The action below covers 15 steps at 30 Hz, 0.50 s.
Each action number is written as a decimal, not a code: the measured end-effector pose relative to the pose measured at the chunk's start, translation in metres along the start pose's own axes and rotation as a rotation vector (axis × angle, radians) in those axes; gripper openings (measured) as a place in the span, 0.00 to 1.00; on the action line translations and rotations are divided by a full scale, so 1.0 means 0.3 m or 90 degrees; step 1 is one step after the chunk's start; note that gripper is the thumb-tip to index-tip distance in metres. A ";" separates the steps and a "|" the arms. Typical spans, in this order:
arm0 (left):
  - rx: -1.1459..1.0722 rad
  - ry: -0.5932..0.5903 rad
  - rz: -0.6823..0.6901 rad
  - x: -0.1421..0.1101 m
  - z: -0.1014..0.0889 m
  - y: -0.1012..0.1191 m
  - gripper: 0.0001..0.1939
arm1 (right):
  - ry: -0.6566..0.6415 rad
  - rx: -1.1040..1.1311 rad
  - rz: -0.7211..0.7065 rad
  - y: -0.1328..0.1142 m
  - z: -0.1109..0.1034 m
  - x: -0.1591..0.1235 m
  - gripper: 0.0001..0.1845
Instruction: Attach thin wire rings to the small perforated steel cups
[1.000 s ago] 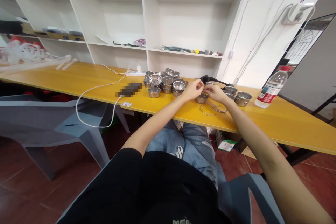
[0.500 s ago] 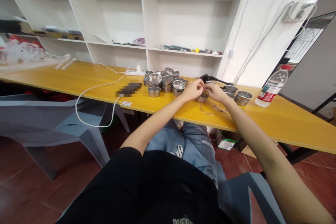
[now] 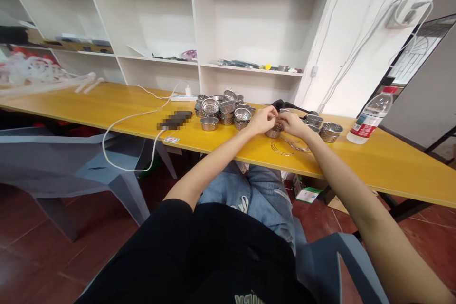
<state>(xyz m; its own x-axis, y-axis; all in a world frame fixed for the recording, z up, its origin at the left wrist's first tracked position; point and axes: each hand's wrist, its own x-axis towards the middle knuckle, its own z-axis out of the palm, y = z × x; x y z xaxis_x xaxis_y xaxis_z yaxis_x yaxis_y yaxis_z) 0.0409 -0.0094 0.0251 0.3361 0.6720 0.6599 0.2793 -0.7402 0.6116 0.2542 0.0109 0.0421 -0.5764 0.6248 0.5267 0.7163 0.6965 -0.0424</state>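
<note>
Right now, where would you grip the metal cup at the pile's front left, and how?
Probably pinch the metal cup by its rim, from above and the near left: it stands upright, mouth up, with bare tabletop there, while the pile crowds behind.

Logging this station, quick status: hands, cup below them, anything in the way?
Left hand, right hand: close together, grip unclear. Perforated metal cup just below, partly hidden. Bent wires near it; cup pile beside left hand may crowd it.
</note>
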 end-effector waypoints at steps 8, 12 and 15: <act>-0.076 -0.026 -0.113 0.027 -0.033 -0.028 0.09 | -0.005 -0.008 -0.010 -0.004 0.008 0.002 0.16; -0.074 -0.108 -0.085 0.030 -0.041 -0.042 0.20 | 0.000 0.001 -0.012 -0.001 0.011 0.005 0.15; -0.129 -0.132 -0.042 0.032 -0.032 -0.043 0.24 | -0.014 0.024 -0.011 -0.005 0.003 -0.001 0.14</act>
<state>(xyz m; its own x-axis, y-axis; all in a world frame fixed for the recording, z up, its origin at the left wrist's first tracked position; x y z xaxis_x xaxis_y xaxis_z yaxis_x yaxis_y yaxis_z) 0.0318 0.0069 0.0278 0.5058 0.6842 0.5254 0.1286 -0.6620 0.7384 0.2530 0.0101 0.0414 -0.5972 0.6202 0.5087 0.6912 0.7196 -0.0659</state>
